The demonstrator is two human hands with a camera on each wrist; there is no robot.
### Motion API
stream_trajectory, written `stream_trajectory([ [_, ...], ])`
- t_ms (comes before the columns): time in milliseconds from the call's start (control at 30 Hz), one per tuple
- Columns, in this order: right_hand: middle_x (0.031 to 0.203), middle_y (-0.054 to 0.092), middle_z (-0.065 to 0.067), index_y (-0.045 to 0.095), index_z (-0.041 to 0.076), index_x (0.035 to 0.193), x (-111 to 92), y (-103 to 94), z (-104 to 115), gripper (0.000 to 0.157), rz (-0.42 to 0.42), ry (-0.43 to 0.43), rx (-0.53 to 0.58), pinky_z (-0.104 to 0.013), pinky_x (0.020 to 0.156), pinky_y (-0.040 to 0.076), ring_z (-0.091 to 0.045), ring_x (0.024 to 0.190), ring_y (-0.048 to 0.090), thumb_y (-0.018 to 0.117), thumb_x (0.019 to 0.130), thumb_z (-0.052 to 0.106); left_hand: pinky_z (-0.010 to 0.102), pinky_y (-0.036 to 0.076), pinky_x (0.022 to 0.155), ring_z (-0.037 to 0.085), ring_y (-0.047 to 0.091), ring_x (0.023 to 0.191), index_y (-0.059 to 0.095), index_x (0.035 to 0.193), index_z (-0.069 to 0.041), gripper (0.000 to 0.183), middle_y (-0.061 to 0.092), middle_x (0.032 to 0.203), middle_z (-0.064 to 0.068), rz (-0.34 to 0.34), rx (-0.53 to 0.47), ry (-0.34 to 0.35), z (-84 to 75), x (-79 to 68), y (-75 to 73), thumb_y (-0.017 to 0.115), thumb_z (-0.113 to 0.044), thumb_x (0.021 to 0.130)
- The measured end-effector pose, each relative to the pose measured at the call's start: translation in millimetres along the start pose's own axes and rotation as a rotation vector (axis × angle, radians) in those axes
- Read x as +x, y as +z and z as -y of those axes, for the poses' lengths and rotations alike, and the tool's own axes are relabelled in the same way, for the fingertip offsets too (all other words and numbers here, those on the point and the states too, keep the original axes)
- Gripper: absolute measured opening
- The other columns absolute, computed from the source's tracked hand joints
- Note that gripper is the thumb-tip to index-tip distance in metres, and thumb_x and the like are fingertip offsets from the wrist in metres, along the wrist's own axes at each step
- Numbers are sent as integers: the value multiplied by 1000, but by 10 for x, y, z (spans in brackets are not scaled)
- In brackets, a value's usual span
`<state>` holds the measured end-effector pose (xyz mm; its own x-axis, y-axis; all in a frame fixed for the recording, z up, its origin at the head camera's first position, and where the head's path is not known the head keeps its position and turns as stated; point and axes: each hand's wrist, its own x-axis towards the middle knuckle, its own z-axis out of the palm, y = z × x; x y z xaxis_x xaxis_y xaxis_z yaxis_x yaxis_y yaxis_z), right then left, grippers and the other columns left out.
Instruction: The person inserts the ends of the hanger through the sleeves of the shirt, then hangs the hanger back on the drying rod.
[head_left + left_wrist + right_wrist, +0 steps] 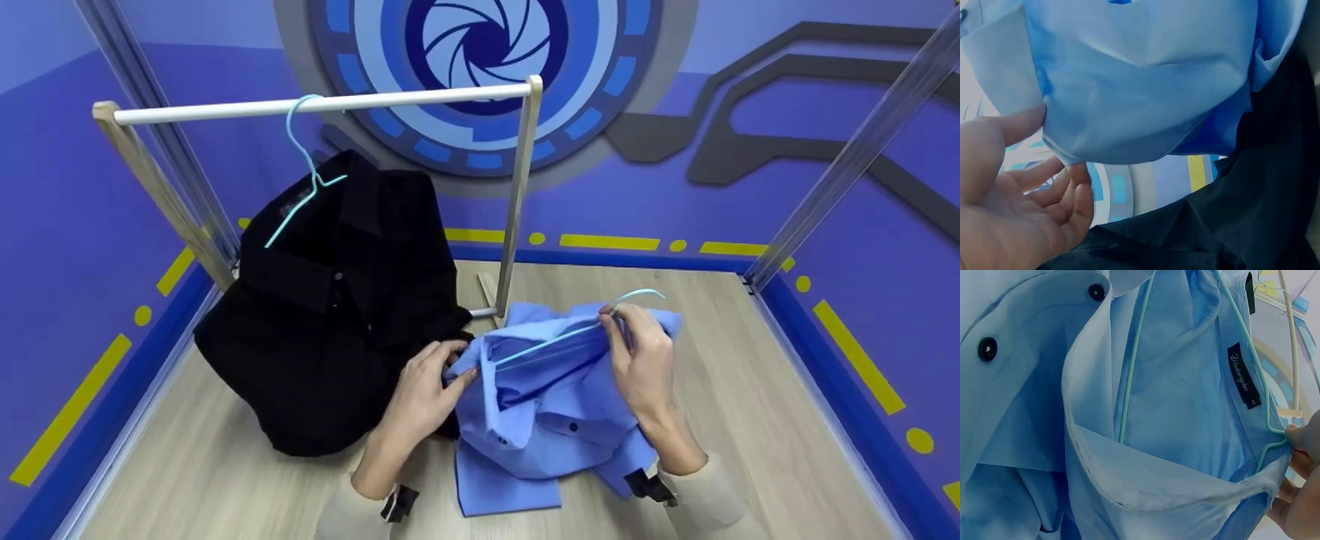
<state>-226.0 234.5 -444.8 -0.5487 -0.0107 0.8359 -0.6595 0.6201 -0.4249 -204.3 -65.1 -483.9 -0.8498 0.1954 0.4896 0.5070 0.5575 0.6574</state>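
A light blue button-up shirt [514,480] lies bunched on the table, its neck opening facing up. Inside the opening runs a thin mint-green hanger [1132,371], its hook standing out past the collar on the right. My right hand [646,360] pinches the hanger at the base of its hook, fingertips against the collar. With thumb and fingers my left hand [424,394] pinches the shirt's edge on the left, near the hanger arm's end. In the left wrist view the blue cloth [1145,112] drapes from those fingertips. The sewn-in label [1244,376] shows inside the collar.
A black shirt [322,382] hangs on another mint-green hanger [302,142] from the white bar [420,97] of a wooden-legged rack, close to my left hand. Patterned walls [847,300] enclose the wooden table [765,420] at the back and sides.
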Motion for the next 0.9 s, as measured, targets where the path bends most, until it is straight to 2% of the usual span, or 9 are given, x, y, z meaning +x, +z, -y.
stream_trajectory([
  [167, 94, 70, -14, 70, 0, 98, 25, -32, -15, 7, -30, -16, -4, -23, 82, 46, -26, 87, 65, 68, 95, -7, 28, 48, 66, 12, 58, 74, 74, 103, -6, 20, 61, 85, -6, 53, -77, -21, -5, -12, -53, 81, -20, 91],
  [367, 95, 70, -17, 70, -2, 99, 37, -59, -43, 3, -57, -20, 1, -21, 86, 47, -26, 91, 66, 67, 97, -2, 25, 44, 60, 9, 52, 67, 71, 87, -11, 16, 54, 75, -10, 32, -98, 10, -16, -21, -108, 84, -19, 87],
  [600, 96, 70, -15, 70, -1, 99, 15, -39, -13, 5, -42, -20, -24, -22, 84, 47, -24, 91, 66, 67, 96, -4, 24, 44, 59, 11, 53, 65, 73, 86, -10, 13, 54, 75, -7, -24, -65, 103, -48, -17, -97, 86, -14, 85],
  [900, 96, 72, -10, 71, 1, 99, 23, 5, 73, 11, -37, -8, -46, -22, 81, 45, -25, 86, 65, 70, 92, -8, 25, 46, 62, 9, 54, 70, 76, 90, -8, 12, 64, 84, -6, -52, -74, 149, -83, 12, -22, 86, -11, 84],
])
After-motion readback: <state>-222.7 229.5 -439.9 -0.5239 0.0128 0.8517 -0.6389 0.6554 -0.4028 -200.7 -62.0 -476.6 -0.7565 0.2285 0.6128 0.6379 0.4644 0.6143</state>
